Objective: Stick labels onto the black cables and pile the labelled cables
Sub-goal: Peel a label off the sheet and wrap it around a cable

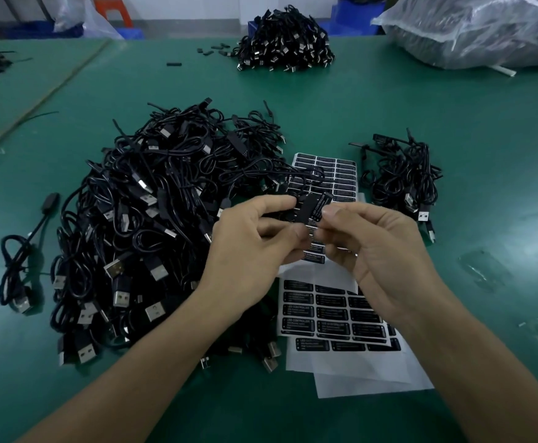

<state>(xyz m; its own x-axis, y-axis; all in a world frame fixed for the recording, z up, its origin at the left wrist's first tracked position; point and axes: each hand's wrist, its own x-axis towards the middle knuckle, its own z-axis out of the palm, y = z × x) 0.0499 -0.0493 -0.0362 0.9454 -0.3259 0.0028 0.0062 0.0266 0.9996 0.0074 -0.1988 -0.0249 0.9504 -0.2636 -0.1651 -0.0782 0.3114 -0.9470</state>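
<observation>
While both hands meet above the middle of the green table (453,123), the left hand (255,238) pinches the black inline block (304,207) of one held cable (312,170) between thumb and forefinger, so its grip is clamped on that block. The right hand (373,247) pinches a black label (317,210) with white "LED CONTROLLER" lettering at the block's right end, its grip clamped on the label. The label lies against the block; whether it is fully stuck down I cannot tell. The held cable's thin cord loops away from the hands over the upper label sheet (341,174), which lies flat on the table just beyond the fingers. A second label sheet (331,318) lies nearer the person, under the right wrist, on top of bare backing paper (357,372).

Left of the hands sits a large heap (152,225) of tangled black USB cables, touching the sheets' left edges. A small pile (405,180) of cables lies just right of the upper sheet. One lone cable (21,251) lies apart at the far left. Another cable heap (283,43) stands at the table's far edge, beside a clear plastic bag (485,30).
</observation>
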